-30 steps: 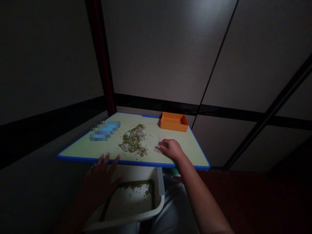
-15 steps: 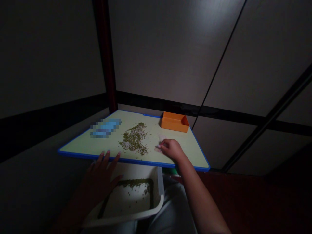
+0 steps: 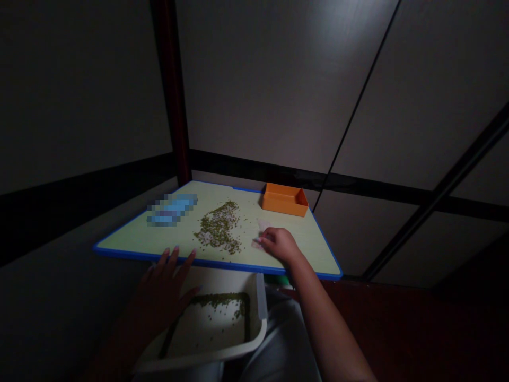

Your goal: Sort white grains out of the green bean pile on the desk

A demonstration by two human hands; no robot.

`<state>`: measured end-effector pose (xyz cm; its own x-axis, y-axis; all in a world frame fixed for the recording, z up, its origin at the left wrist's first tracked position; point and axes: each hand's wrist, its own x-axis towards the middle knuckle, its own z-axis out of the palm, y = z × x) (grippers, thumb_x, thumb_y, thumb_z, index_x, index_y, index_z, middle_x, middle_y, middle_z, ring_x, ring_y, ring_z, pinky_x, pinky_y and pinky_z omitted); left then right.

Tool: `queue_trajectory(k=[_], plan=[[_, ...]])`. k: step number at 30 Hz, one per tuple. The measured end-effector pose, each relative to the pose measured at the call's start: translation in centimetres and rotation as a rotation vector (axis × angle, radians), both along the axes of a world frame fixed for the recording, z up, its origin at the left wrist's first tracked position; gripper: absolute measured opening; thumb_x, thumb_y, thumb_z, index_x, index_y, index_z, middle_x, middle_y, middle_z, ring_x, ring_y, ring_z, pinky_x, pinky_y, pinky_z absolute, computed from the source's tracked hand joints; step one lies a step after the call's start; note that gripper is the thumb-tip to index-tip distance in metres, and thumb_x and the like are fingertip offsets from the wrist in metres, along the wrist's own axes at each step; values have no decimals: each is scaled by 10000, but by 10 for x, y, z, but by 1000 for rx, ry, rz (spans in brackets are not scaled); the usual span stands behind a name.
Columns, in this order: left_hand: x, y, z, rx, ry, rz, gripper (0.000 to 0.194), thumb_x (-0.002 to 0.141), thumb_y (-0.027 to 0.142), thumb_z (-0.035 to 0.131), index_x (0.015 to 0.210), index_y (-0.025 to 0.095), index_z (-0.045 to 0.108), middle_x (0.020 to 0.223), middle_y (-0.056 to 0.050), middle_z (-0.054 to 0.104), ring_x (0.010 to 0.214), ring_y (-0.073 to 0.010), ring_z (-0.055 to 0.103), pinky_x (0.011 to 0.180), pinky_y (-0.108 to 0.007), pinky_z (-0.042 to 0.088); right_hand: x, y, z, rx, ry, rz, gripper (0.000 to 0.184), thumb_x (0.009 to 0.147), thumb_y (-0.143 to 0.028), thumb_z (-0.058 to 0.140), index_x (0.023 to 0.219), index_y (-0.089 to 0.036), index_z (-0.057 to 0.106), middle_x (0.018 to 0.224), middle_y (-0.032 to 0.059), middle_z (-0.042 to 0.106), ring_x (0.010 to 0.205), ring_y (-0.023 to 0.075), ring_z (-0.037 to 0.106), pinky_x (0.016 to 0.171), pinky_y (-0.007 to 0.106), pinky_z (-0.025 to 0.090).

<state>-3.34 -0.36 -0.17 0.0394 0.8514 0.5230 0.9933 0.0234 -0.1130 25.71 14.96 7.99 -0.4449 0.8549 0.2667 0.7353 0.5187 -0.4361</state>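
Note:
A loose heap of small green beans [image 3: 218, 225] mixed with pale grains lies on a pale board [image 3: 131, 233] edged in blue. To the right of the heap, my right hand [image 3: 276, 243] rests low over the board, thumb and fingers pinched together at a thin patch of pale bits [image 3: 262, 224]. Whatever is between those fingertips is too small to make out. My left hand [image 3: 169, 278] is spread, fingertips at the board's near edge, above a white bin [image 3: 258, 329] with green beans scattered along its far inside edge.
An orange open box [image 3: 284, 200] stands at the board's far right corner. A blurred-out blue item [image 3: 173, 209] lies at its left. Pale panels [image 3: 258, 95] and a dark red post [image 3: 175, 95] rise behind. My legs are under the right side of the bin.
Almost nothing differs. Both hands keep their places, and the heap, the orange box and the bin look the same.

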Motion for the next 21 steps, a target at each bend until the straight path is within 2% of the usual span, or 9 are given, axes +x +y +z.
queue_trajectory(k=[13, 21], plan=[[-4, 1, -4, 37, 62, -26, 634, 877, 494, 451, 1431, 185, 462, 1484, -259, 433, 1375, -455, 399, 961, -576, 443, 0, 1, 0, 1, -10, 7, 246, 876, -405, 643, 896, -184, 749, 749, 47, 727, 630, 137, 558, 569, 230, 298], [-5, 2, -7, 70, 62, -34, 636, 888, 500, 441, 1456, 217, 424, 1496, -234, 428, 1389, -438, 388, 987, -584, 427, 1, 3, -2, 10, -13, 7, 262, 880, -422, 639, 898, -186, 751, 758, 50, 729, 646, 140, 569, 574, 232, 301]])
